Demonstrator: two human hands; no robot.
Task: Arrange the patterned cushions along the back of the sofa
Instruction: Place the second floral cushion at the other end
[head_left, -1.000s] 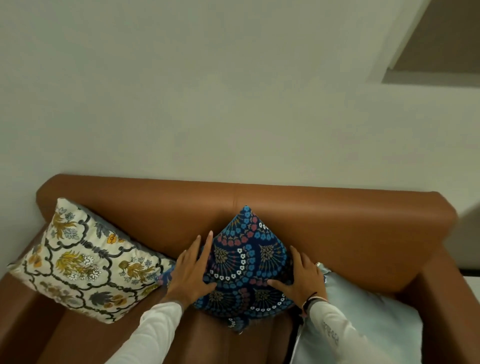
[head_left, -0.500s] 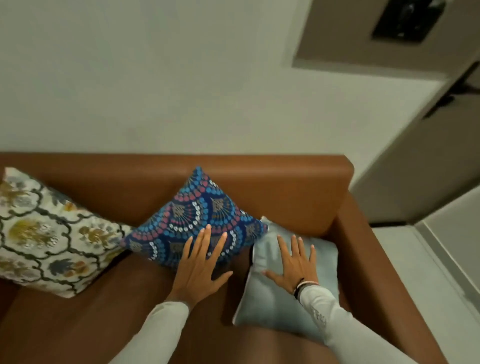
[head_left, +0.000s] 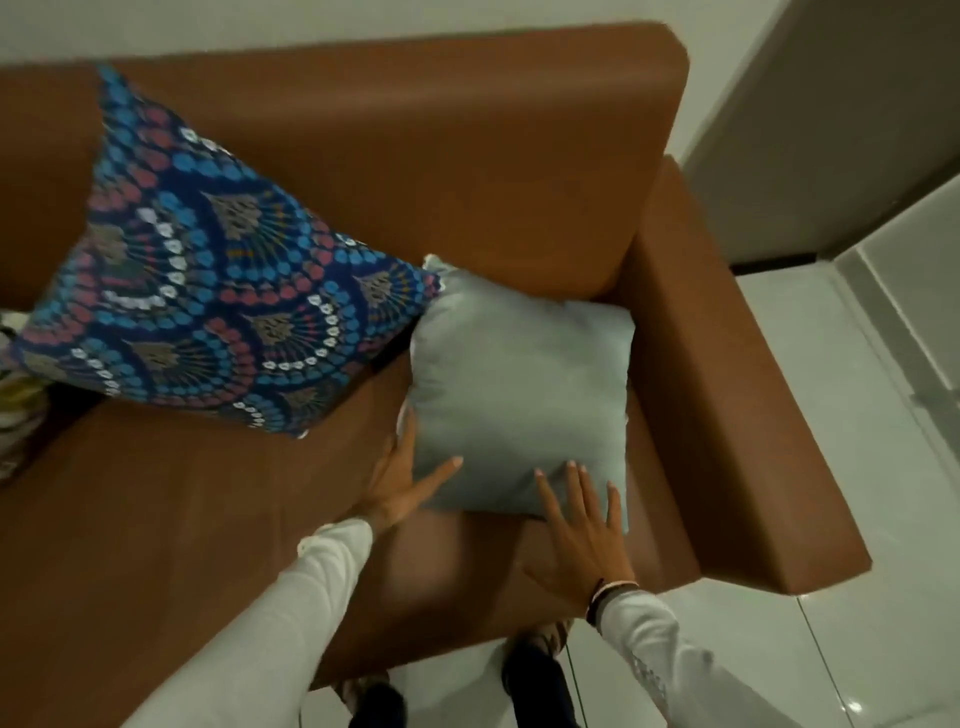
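A plain light-blue cushion (head_left: 519, 395) lies flat on the seat at the right end of the brown sofa (head_left: 467, 171). My left hand (head_left: 400, 483) touches its near left corner, thumb on top and fingers slid under the edge. My right hand (head_left: 582, 530) rests flat with spread fingers on its near right edge. A dark blue cushion with a fan pattern (head_left: 218, 291) leans corner-up against the sofa back, just left of the plain one. A sliver of the white floral cushion (head_left: 13, 395) shows at the far left edge.
The sofa's right armrest (head_left: 727, 395) runs close beside the plain cushion. Pale tiled floor (head_left: 857, 467) lies to the right, and a wall rises behind the sofa. My feet (head_left: 530, 675) stand at the sofa's front edge.
My left hand has left the blue patterned cushion and moved to the plain cushion's left corner. My right hand has slid to its near edge. The view has swung right and down.
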